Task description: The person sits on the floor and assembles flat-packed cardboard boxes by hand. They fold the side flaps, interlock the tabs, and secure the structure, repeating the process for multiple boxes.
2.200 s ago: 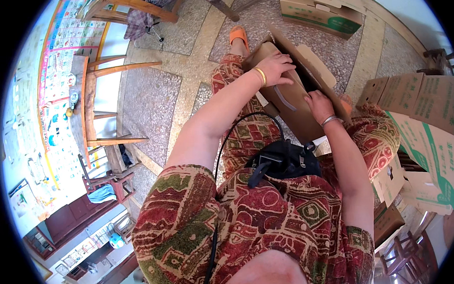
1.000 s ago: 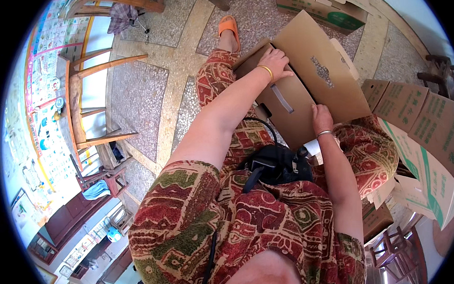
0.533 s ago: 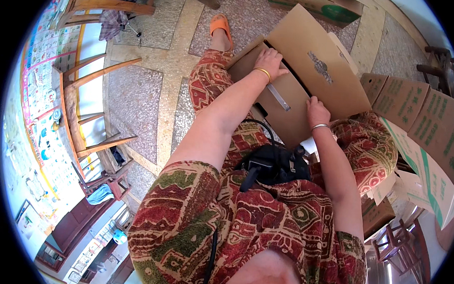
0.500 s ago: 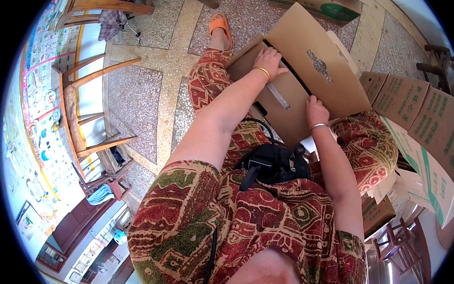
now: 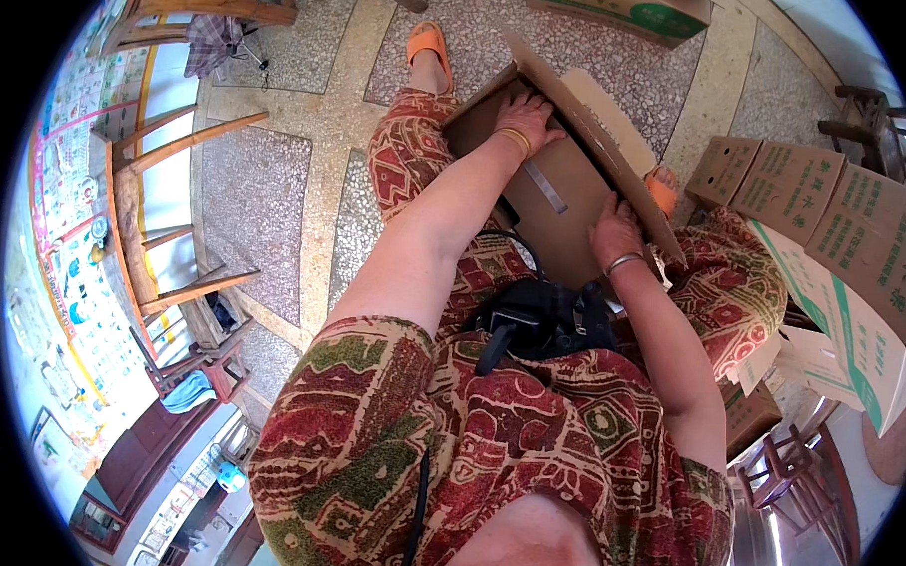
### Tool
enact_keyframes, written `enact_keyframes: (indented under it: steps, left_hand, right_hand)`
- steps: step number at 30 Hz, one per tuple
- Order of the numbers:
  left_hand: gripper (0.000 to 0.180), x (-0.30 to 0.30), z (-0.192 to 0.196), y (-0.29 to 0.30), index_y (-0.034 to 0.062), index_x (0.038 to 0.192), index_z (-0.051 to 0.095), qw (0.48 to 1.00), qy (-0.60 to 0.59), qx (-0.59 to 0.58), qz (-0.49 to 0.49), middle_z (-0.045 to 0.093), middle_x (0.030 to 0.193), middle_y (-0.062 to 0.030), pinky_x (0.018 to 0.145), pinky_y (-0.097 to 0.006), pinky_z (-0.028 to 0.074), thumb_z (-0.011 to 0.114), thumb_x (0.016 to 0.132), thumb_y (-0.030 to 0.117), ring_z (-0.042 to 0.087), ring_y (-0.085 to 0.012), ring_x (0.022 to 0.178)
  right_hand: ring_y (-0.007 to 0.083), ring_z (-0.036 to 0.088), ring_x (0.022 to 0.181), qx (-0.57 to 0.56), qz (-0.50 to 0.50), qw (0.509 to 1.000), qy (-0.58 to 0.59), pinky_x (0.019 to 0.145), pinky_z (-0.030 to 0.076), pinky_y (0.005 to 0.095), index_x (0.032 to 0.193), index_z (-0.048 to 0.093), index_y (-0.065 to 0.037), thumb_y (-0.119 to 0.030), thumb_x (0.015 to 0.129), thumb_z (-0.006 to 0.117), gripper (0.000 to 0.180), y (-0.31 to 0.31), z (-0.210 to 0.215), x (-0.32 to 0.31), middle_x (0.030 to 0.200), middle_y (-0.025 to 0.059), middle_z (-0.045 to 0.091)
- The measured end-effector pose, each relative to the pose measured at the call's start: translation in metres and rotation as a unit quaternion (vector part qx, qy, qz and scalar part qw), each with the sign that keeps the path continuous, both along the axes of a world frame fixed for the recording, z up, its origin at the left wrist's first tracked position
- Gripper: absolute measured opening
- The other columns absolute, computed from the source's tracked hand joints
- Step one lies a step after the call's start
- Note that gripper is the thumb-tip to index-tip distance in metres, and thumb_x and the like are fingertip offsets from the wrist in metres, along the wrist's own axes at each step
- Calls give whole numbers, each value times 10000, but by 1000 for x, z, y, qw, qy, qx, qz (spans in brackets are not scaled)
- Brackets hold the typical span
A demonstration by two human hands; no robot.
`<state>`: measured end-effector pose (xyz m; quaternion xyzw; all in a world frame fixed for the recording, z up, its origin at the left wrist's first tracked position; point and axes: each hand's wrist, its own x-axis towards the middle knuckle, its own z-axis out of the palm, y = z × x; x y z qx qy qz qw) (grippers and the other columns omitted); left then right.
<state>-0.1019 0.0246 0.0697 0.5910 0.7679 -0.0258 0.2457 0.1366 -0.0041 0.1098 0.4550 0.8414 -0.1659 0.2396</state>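
A brown cardboard box (image 5: 559,242) rests tilted on my lap between my knees. Its large flap (image 5: 602,149) stands raised along the far right side. A short strip of clear tape (image 5: 546,187) lies on the inner panel. My left hand (image 5: 525,124) is open, pressed on the panel near its far end, with fingers spread toward the dark gap by the flap. At the panel's near right part, my right hand (image 5: 615,235) is open with its fingertips against the panel beside the flap's base. What lies beneath the panel is hidden.
Printed cartons (image 5: 825,206) stand to my right, with green-and-white cardboard (image 5: 841,317) below them. Another carton (image 5: 622,11) is on the floor ahead. A wooden chair (image 5: 136,212) stands at left. A black pouch (image 5: 541,321) with a cable sits at my waist.
The flap has swung more upright and now shows nearly edge-on, uncovering my right slipper. My right hand has shifted from the edge onto the panel. My left hand stays near the far end.
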Motion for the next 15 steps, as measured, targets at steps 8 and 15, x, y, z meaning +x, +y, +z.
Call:
enact_keyframes:
  steps: [8,15]
  left_hand:
    - [653,-4,8,4,178,1304,421,1000,20,10,15,382,1361,-44,1052,-486,194,528,770,538,262,-260,1292]
    - [646,3,10,4,176,1311,406,1000,-2,-7,30,368,1373,-26,1023,-531,211,515,786,536,280,-261,1283]
  right_hand:
    - [360,317,1248,20,10,999,45,1030,282,418,1333,248,48,-275,767,601,741,10,8,6,1350,227,303]
    - [332,356,1223,45,102,993,30,1000,320,407,1208,458,-8,-222,799,567,474,-3,21,11,1321,177,367]
